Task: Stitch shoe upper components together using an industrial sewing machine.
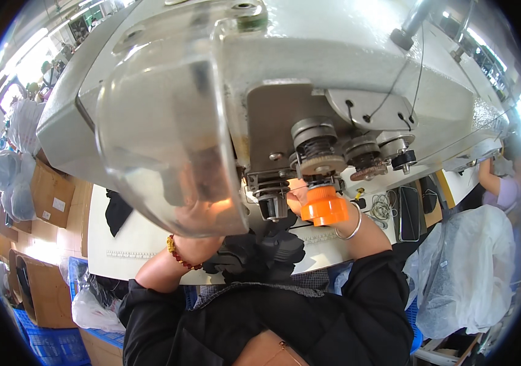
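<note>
A large pale sewing machine [333,61] fills the upper view, its clear plastic guard [157,116] bulging at the left. Through that guard my left hand [200,204] shows dimly beside the needle area, its fingers too blurred to make out. My right hand [297,194] is mostly hidden behind the thread tension knobs [320,146] and an orange plastic knob [324,206]. Below the machine head, between my forearms, a bunched stack of black fabric pieces [260,251] lies at the table's near edge. What either hand grips is hidden.
On the white table [108,235] are another black cloth piece [117,212] at left, and a coiled cord [382,208] and a dark phone [408,213] at right. Cardboard boxes [44,287] stand left; plastic-wrapped goods [467,268] stand right. Another person's arm [488,178] shows far right.
</note>
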Demonstrator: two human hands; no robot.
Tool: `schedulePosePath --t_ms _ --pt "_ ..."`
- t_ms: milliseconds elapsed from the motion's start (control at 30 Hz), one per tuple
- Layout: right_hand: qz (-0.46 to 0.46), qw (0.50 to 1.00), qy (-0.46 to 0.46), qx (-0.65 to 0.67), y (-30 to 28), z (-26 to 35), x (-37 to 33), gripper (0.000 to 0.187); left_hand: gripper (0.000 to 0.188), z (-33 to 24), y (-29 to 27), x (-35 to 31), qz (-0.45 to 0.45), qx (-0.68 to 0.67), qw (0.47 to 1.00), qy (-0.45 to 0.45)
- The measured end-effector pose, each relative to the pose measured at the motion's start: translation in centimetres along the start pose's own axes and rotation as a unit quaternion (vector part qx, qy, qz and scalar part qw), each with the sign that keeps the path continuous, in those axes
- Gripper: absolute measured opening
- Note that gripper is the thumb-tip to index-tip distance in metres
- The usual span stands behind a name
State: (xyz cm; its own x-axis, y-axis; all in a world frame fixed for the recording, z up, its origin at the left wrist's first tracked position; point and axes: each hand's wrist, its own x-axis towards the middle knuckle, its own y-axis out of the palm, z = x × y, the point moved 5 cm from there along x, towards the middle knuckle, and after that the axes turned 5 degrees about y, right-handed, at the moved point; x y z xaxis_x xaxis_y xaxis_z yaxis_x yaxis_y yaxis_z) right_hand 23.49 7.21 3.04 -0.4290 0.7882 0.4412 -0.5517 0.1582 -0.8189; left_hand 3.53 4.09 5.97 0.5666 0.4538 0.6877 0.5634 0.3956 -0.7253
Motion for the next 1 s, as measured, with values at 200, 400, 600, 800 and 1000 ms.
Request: schedulePosePath --t_ms 200,400,600,800,1000 --pt "0.032 0.999 0.021 -0.003 -0.7 0.4 0.2 0.024 0.023 -1.4 0.4 0.2 -0.035 0.054 0.995 0.069" --pt "0.048 0.998 0.033 0.037 -0.8 -0.3 0.1 0.018 0.023 -1.8 -0.5 0.9 -0.061 -0.005 0.997 0.040" --pt "0.090 0.988 0.080 0.095 -1.0 -0.1 0.4 0.017 0.023 -2.8 -0.1 0.4 -0.067 0.065 0.990 0.103" --pt "0.105 0.986 0.109 0.075 -0.2 -0.2 0.3 0.016 0.019 -1.7 0.7 -0.7 -0.081 0.111 0.988 0.068" --pt "0.006 0.999 -0.024 -0.042 -1.1 2.5 0.2 0.018 0.014 -1.0 0.5 -0.1 -0.031 0.005 0.999 -0.025"
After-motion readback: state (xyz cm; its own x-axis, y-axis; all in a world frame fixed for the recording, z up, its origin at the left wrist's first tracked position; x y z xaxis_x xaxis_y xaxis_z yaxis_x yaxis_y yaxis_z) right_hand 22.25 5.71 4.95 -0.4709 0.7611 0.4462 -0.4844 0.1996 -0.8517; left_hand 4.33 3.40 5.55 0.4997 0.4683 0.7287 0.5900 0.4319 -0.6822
